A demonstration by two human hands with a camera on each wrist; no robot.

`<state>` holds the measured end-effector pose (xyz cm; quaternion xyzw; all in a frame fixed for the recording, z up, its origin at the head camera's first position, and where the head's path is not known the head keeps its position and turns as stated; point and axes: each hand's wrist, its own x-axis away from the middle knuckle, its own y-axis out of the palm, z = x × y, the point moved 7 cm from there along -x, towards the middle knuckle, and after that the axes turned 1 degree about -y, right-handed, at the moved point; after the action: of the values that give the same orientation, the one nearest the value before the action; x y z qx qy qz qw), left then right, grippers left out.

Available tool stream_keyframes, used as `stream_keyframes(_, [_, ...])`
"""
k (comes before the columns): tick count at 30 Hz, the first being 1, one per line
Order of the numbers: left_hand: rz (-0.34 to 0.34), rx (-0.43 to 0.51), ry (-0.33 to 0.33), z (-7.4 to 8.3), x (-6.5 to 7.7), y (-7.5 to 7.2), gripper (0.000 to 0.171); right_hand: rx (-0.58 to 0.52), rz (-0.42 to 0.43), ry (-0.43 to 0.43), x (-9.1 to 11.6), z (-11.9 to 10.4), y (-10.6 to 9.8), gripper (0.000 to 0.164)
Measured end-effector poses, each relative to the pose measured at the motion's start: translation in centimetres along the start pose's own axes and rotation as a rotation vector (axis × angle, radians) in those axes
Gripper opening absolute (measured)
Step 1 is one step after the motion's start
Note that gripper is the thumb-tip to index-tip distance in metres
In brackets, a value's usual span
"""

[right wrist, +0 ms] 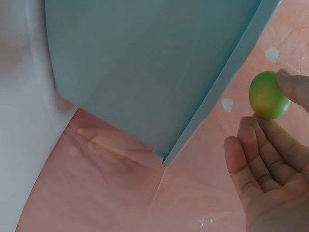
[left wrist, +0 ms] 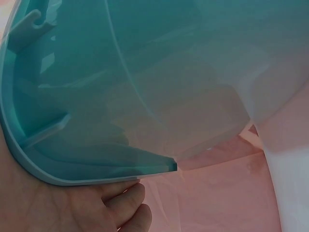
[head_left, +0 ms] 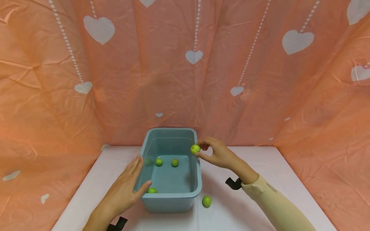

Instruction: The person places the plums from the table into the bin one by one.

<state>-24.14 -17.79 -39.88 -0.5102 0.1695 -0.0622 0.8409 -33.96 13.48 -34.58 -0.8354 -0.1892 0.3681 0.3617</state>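
Observation:
My right hand (head_left: 218, 154) pinches a small round green fruit (head_left: 195, 149) between thumb and fingertips, just above the right rim of the blue-grey plastic bin (head_left: 170, 203). In the right wrist view the held fruit (right wrist: 265, 99) looks smooth, with a yellowish patch, beside the outside of the bin. My left hand (head_left: 124, 183) rests at the bin's left rim with its fingers straight, thumb near the front corner. Inside the bin lie a green fruit (head_left: 158, 162), a second fruit (head_left: 175, 163) and a third fruit (head_left: 152, 190), partly hidden by the front rim.
Another green fruit (head_left: 206, 201) lies on the white table (head_left: 245, 211), right of the bin's front corner. Orange-pink cloth (head_left: 167, 96) with white hearts hangs behind and on both sides.

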Motion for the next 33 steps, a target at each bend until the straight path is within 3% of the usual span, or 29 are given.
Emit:
stream_keyframes(17, [0.011, -0.009, 0.007, 0.1, 0.0, 0.0, 0.094, -0.028, -0.088, -0.035, -2.6, -0.9, 1.6, 0.035])
stream_keyframes(26, [0.014, -0.006, 0.006, 0.0, 0.0, 0.0, 0.093, -0.050, -0.124, -0.102, -3.9, -1.4, 2.6, 0.031])
stream_keyframes(33, [0.016, -0.004, 0.004, 0.0, 0.0, 0.0, 0.093, -0.066, -0.184, -0.076, -4.5, -1.2, 3.6, 0.030])
